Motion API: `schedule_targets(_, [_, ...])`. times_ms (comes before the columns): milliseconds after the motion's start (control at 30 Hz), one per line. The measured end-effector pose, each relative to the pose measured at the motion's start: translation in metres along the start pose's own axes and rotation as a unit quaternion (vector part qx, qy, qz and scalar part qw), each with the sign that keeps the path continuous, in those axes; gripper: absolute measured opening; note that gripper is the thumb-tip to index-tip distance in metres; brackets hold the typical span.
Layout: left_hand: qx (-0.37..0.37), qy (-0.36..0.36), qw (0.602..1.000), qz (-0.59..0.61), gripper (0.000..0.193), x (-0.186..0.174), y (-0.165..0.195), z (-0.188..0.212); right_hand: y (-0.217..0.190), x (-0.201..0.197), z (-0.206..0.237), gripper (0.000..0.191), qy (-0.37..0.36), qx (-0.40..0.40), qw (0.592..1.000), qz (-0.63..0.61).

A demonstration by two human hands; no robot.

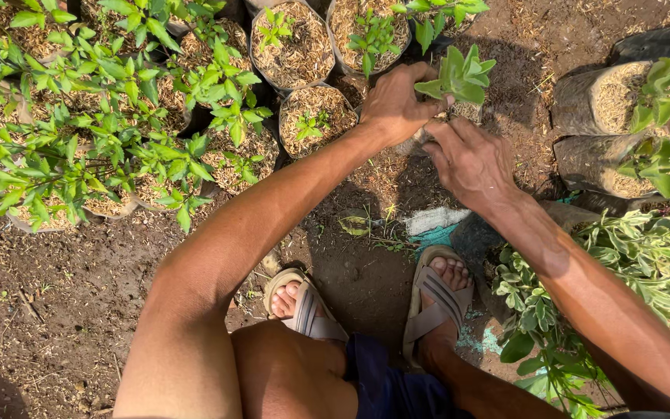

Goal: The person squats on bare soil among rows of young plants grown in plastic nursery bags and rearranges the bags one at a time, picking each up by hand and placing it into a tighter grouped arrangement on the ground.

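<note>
Seedling [461, 77] with pale green leaves sits in a small grow bag [467, 112], mostly hidden behind both hands, on bare soil just past the person's sandalled feet.

Left hand [395, 103] is clamped round the stem base and bag top, fingers curled, thumb toward the leaves. Right hand [467, 161] is just beside it on the near side, fingers bent and pressing in at the bag's fill; whether it grips the bag or only pushes on it cannot be told from this angle.

Risks, as judgement:
- Stem is thin and the left-hand grip is right at the base. Any twist or pull likely snaps it or lifts the roots.
- Bag looks soft. Uneven squeeze from the two hands could tip it and spill husk fill.
- Leaves touch the left thumb, so bruising is possible if the hand slides up.

Room:
- Left of the left hand: husk-filled bag [318, 118] with a tiny sprout, very near. Beyond it, a tight row of leafy potted plants [110, 132]. No slack that side.
- Beyond the hands: more filled bags [292, 46], close.
- Right of the right hand: a strip of open soil [521, 93], then two bags lying on their sides [595, 132]. Best clearance is here.
- Under the right forearm: variegated shrub [645, 264] crowds the elbow.
- Near side: feet, a blue-white scrap [436, 225] on the ground.
</note>
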State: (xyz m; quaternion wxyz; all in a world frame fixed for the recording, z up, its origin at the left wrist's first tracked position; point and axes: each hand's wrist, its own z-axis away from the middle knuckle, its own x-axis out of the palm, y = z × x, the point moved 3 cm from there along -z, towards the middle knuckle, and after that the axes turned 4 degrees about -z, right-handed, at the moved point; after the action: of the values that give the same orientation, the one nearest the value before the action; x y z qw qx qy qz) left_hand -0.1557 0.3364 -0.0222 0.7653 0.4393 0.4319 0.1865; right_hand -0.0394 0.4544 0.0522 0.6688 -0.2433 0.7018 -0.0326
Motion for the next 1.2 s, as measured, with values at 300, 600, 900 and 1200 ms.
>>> schedule_targets(300, [-0.010,0.001,1.000,-0.009,0.051,-0.004,0.003,0.004,-0.001,-0.001,0.008,0.010,0.011,0.030,0.997,-0.065])
schedule_targets(600, [-0.013,-0.020,1.000,0.012,0.047,-0.008,0.002,0.009,0.010,-0.023,0.016,0.008,-0.073,0.289,0.897,-0.325])
schedule_targets(900, [0.041,0.000,0.998,0.038,0.044,-0.019,-0.009,0.026,0.021,-0.041,0.015,0.024,-0.115,0.303,0.939,-0.118])
schedule_targets(1200, [0.043,0.030,0.995,0.090,0.058,-0.015,-0.004,0.029,0.016,-0.026,-0.037,0.077,0.136,0.009,0.980,-0.145])
